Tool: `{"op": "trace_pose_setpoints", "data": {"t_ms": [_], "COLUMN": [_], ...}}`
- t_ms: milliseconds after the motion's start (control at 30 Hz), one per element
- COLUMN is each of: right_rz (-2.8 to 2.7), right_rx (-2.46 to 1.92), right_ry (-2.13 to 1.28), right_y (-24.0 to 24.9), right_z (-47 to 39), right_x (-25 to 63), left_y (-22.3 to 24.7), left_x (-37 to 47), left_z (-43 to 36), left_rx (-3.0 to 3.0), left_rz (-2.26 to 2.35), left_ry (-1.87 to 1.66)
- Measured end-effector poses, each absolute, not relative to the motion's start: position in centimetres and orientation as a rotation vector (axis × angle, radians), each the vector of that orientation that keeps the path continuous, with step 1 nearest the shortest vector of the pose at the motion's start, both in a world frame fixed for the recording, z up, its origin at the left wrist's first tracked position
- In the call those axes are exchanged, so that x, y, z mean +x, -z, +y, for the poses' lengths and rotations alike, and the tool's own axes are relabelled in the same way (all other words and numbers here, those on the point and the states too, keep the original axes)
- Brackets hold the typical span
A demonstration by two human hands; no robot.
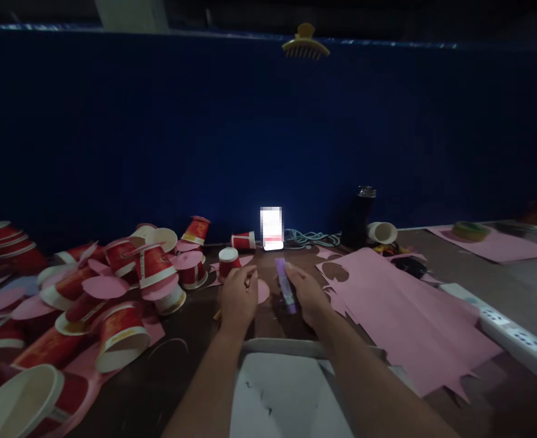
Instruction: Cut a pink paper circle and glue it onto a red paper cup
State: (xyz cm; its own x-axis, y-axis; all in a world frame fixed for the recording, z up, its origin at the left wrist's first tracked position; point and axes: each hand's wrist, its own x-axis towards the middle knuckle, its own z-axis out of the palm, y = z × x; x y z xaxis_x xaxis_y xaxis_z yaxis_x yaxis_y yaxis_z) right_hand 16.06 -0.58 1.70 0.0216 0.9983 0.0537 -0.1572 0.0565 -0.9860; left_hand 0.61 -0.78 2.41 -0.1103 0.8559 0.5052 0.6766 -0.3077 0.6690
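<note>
A slim purple object [285,286], apparently a glue stick or small tube, stands slightly tilted in the fingers of my right hand [308,292]. My left hand [240,298] is beside it, its fingers curled together; what they hold, if anything, is too dim to make out. Next to those fingers shows a pink paper disc [262,291], partly hidden by the hand. Just behind my left hand stands a red and white paper cup [229,263], upside down.
Red paper cups [154,267] and pink discs pile up on the left. Cut pink paper [400,310] and a white power strip [501,328] lie right. A lit phone [272,228], cable [312,237] and dark bottle [358,216] stand along the back. A white tray [287,389] is nearest me.
</note>
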Motion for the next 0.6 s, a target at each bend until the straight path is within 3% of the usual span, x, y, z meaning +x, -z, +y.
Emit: {"op": "trace_pose_setpoints", "data": {"t_ms": [267,600], "right_rz": [-1.168,-0.72], "right_rx": [-1.043,-0.791], "right_ry": [-1.506,-1.571], "right_y": [-2.9,-3.3], "right_z": [-1.4,-1.6], "right_x": [15.7,15.7], "left_y": [-3.3,-2.3], "left_x": [1.0,0.9], "left_z": [-1.1,-0.2], "left_rx": [1.325,1.101], "left_rz": [1.114,1.08], "left_ry": [-1.151,-1.395]}}
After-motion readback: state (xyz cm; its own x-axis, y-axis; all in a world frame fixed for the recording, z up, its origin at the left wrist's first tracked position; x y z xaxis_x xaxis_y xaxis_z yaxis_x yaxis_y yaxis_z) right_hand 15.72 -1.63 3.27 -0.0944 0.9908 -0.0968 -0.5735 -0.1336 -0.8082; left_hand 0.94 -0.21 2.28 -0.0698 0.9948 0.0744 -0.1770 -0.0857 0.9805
